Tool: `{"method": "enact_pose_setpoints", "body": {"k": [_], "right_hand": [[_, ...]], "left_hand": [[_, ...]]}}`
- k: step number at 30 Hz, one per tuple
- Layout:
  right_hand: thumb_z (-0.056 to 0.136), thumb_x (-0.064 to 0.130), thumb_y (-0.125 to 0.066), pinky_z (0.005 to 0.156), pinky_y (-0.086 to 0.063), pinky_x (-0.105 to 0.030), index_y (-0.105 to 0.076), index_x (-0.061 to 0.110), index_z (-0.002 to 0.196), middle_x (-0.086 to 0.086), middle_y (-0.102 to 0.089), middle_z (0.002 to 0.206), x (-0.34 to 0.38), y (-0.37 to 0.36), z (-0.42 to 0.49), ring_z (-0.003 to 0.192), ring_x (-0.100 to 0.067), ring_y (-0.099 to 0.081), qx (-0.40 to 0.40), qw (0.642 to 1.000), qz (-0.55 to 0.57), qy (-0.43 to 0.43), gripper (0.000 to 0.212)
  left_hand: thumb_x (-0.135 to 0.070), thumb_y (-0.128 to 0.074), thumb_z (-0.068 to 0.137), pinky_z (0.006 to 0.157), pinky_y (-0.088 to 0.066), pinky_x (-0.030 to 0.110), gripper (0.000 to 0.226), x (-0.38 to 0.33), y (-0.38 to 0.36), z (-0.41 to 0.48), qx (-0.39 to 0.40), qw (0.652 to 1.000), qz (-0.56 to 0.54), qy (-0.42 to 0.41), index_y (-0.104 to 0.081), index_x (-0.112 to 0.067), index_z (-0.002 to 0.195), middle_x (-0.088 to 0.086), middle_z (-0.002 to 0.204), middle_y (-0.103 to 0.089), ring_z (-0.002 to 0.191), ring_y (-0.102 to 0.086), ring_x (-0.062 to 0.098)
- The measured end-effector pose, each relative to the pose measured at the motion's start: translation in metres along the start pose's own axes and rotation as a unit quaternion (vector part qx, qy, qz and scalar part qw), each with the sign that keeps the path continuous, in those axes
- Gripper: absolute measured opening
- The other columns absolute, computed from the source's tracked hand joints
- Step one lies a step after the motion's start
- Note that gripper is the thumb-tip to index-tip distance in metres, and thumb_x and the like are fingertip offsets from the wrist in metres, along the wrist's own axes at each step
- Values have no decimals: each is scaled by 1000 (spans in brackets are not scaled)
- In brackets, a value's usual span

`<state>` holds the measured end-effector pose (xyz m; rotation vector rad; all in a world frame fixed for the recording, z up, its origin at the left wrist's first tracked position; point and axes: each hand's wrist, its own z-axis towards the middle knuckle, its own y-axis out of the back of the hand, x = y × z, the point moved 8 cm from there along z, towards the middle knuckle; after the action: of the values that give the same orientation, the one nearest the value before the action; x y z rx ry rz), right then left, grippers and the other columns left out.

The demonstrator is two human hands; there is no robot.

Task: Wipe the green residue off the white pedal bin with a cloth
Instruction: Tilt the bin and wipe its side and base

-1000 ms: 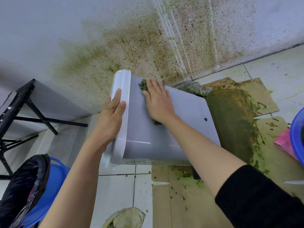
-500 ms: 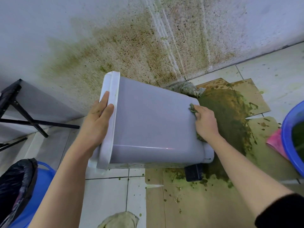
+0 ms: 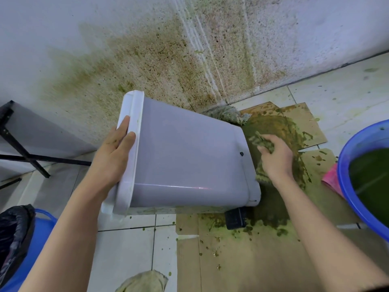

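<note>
the white pedal bin lies tipped and fills the middle, its broad upper side bare. the left hand blocks the rim end, the right hand with the cloth sits just off the base end. the wall closes in behind, and the blue basin (full of green liquid) crowds the right. below the bin, open floor tiles and cardboard, apart from the black pedal.

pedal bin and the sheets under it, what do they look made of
Pedal bin: seemingly smooth glossy white plastic, judging by its moulded rim and a thin highlight along the lower edge. Sheets: probably plain brown cardboard, matte, flat, straight-cut, stained green.
</note>
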<state>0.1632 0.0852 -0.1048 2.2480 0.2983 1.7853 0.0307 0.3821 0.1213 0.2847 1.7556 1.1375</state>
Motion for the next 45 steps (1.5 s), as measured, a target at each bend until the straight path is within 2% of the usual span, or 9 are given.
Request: {"method": "enact_pose_setpoints", "body": {"k": [6, 12, 17, 20, 24, 28, 37, 42, 45], "right_hand": [[100, 4, -48, 88, -45, -46, -62, 12, 130, -9, -59, 129, 3, -70, 27, 105, -28, -45, 73, 989, -100, 85, 34], [99, 5, -47, 78, -46, -41, -65, 8, 126, -2, -62, 109, -30, -38, -41, 91, -21, -42, 35, 988, -111, 97, 33], [98, 3, -51, 73, -45, -21, -67, 6, 121, 5, -60, 102, -37, -8, -82, 95, -19, -54, 139, 982, -115, 51, 28], [98, 13, -56, 80, -41, -17, -67, 18, 121, 11, -62, 110, 22, 2, -82, 105, -10, -57, 162, 986, 11, 30, 26], [97, 18, -59, 85, -41, -8, -66, 30, 122, 28, -60, 111, 142, 1, -71, 101, 15, -54, 126, 970, 157, 136, 28], [97, 13, -58, 81, -37, 2, -70, 19, 121, 9, -67, 114, 229, -35, -52, 99, 1, -55, 131, 948, 141, 252, 28], [96, 7, -54, 93, -47, -38, -72, 18, 112, 3, -67, 110, 224, -77, -57, 108, -26, -58, 129, 945, 86, 288, 26], [99, 16, -52, 92, -45, -31, -69, 26, 116, 11, -67, 111, 200, -67, -109, 104, -21, -58, 145, 931, 82, 324, 26], [98, 19, -55, 89, -50, -41, -71, 22, 113, 7, -68, 108, 211, -66, -84, 102, -23, -60, 132, 940, 88, 301, 22]], "left_hand": [[-38, -43, 104, 124, -17, 40, 46, 4, 2, 4, -4, 1000, -6, 4, -34, -44, 149, -24, 157, -29, 147, -23, 1], [-38, -43, 104, 122, -16, 34, 46, -2, -4, 4, -3, 1000, -5, -2, -35, -43, 149, -19, 159, -27, 147, -22, 1], [-40, -41, 104, 123, -11, 31, 46, -20, -14, -2, 21, 999, -40, -29, -35, -41, 149, -20, 160, -22, 149, -13, -3], [-46, -39, 103, 122, -13, 30, 47, -23, -10, -6, 42, 996, -71, -32, -30, -47, 149, -33, 152, -24, 145, -18, -6], [-55, -39, 99, 122, -21, 35, 47, -14, 4, -9, 38, 994, -100, -15, -38, -48, 145, -30, 150, -36, 140, -32, -4], [-55, -37, 100, 120, -28, 41, 45, -8, -3, -15, 13, 994, -104, -28, -40, -48, 145, -25, 150, -41, 139, -39, 1], [-55, -32, 102, 124, -15, 35, 48, -19, -14, -11, 10, 994, -92, -50, -33, -47, 149, -38, 147, -27, 145, -21, -6], [-50, -34, 103, 124, -17, 35, 48, -15, -12, -12, 8, 992, -116, -40, -35, -41, 150, -32, 150, -28, 143, -24, -6], [-49, -33, 103, 124, -16, 35, 48, -22, -14, -14, 9, 993, -111, -44, -34, -40, 150, -28, 154, -28, 143, -24, -6]]}}
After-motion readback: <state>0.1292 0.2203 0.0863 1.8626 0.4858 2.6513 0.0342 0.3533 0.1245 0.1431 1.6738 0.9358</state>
